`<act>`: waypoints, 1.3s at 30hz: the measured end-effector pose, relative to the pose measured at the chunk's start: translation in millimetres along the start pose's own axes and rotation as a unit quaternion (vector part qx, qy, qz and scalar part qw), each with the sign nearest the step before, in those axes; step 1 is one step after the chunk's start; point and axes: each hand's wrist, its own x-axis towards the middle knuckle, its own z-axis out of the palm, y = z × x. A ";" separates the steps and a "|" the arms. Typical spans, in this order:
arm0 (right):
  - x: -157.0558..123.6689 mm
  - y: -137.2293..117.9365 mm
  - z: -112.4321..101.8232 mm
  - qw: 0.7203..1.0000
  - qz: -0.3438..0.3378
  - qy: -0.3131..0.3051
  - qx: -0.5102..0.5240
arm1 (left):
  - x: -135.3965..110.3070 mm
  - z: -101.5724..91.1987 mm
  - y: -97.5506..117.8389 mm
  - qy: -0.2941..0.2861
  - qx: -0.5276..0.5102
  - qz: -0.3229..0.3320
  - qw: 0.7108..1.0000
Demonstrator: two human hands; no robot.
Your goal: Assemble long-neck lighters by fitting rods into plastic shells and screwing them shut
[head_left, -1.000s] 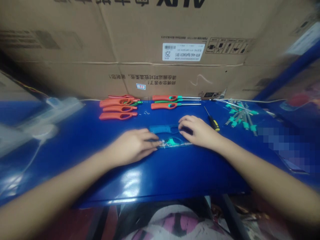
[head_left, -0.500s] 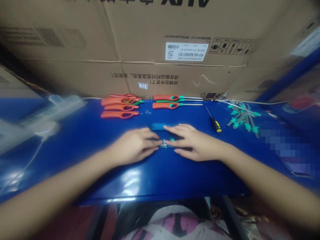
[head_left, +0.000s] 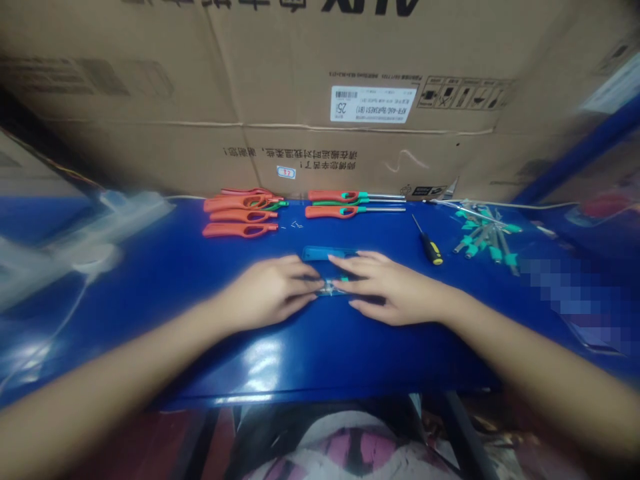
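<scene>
At the middle of the blue table, a small transparent blue lighter body with metallic parts lies under my fingertips. My left hand is closed, its fingers bunched at the left end of this body and hiding much of it. From the right, my right hand reaches in with its fingers spread. One of its fingertips presses on the metallic parts, while another rests at a flat blue shell piece just behind. A bit of green shows between the right fingers. The right end of the body is covered.
Orange lighter handles lie at the back left, beside long-nosed lighters. Tiny pins are scattered nearby. A black-and-yellow screwdriver and metal tubes with green ends lie right. Behind stands a cardboard box.
Hardly anything differs. Both hands stay at the lighter body, with only a very slight shift of the right fingers.
</scene>
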 end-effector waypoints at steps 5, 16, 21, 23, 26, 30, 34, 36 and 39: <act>-1.4 15.1 0.0 0.989 0.098 0.108 0.000 | -0.4 0.4 -1.0 0.007 -0.017 -0.002 1.000; -3.4 33.5 -1.6 0.972 0.199 0.121 0.044 | 0.0 -4.6 -0.7 0.033 -0.034 -0.029 0.998; 4.9 18.0 -0.3 0.870 0.299 0.216 0.327 | 1.9 -7.2 -2.8 0.108 0.041 -0.022 0.993; 7.4 12.0 -1.0 0.817 0.324 0.190 0.437 | 1.8 -7.2 -3.9 0.114 0.055 -0.015 0.992; 7.9 6.0 -3.0 0.804 0.330 0.144 0.472 | 0.7 -6.7 -3.9 0.109 0.036 -0.008 0.993; 3.7 3.9 -4.6 0.914 0.260 0.129 0.282 | -1.0 -5.5 -2.4 0.085 -0.007 -0.021 0.996; 0.4 6.0 -3.9 0.971 0.186 0.089 0.124 | -1.1 -4.9 -1.8 0.051 -0.038 -0.031 0.997; 0.1 7.4 -2.9 0.977 0.168 0.076 0.110 | -0.3 -5.2 -1.7 0.029 -0.045 -0.033 0.998; 0.6 8.4 -0.7 0.980 0.148 0.061 0.115 | 1.1 -5.7 -1.5 0.000 -0.048 -0.039 0.998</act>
